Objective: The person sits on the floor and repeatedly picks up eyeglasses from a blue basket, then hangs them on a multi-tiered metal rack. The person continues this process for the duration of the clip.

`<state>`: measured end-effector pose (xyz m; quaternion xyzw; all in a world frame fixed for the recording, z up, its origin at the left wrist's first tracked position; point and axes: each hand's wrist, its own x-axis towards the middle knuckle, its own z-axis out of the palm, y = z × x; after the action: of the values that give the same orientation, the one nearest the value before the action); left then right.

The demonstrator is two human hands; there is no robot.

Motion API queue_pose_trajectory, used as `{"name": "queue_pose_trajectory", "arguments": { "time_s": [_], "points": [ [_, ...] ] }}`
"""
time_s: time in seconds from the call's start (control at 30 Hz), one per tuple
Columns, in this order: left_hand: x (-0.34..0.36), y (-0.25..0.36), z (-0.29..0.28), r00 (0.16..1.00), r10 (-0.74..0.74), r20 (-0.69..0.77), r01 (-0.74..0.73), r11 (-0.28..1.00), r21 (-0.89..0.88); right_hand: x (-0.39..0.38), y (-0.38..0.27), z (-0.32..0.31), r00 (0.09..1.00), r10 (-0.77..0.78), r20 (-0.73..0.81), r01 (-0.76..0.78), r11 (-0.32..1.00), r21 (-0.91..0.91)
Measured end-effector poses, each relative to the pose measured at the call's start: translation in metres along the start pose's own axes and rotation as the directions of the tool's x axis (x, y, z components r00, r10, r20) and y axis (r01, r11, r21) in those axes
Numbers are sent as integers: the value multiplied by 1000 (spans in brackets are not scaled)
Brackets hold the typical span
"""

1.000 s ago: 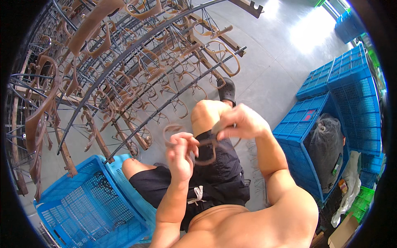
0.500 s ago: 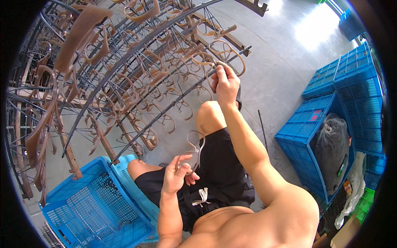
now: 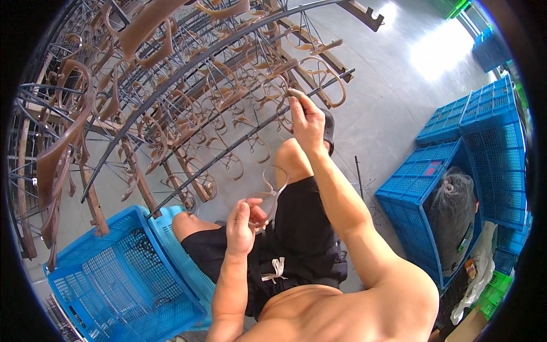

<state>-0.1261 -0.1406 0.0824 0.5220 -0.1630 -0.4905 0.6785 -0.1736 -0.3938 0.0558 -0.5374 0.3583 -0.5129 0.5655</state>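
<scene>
The right hand (image 3: pixel 307 119), having left the lap, is now pinching a brown eyeglass frame (image 3: pixel 319 85) on the metal rack (image 3: pixel 188 68), grip closed on it. The left hand (image 3: pixel 242 225) is holding another frame (image 3: pixel 273 191) over the knees.

Two hands (image 3: pixel 242 228) (image 3: pixel 307 122); one black bag (image 3: pixel 453 219); one blue basket (image 3: pixel 119 285) at left

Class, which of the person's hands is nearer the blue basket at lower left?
Left. The left hand is just right of the blue basket; the right hand reaches up to the rack.
</scene>
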Motion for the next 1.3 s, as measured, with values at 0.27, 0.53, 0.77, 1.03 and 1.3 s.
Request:
{"name": "queue_pose_trajectory", "arguments": {
  "time_s": [0.27, 0.53, 0.77, 1.03, 1.3],
  "points": [
    [7, 13, -3, 992, 57, -115, -58, 998, -6, 6, -4, -12, 990, -47, 131, 64, 990, -128],
    [17, 21, 5, 982, 84, -170, -96, 993, -69, 11, -7, -18, 966, -193, 175, 234, 937, -260],
    [20, 26, 13, 980, 112, -162, -123, 991, -59, 14, -3, -17, 995, -78, 59, 86, 984, -154],
    [27, 29, 19, 984, 113, -139, -112, 994, 15, 5, 4, -15, 996, -83, 31, 87, 978, -191],
    [26, 27, 28, 989, 113, -97, -114, 993, -6, 0, 6, -3, 981, -191, -24, 179, 954, -240]
  ]
}}
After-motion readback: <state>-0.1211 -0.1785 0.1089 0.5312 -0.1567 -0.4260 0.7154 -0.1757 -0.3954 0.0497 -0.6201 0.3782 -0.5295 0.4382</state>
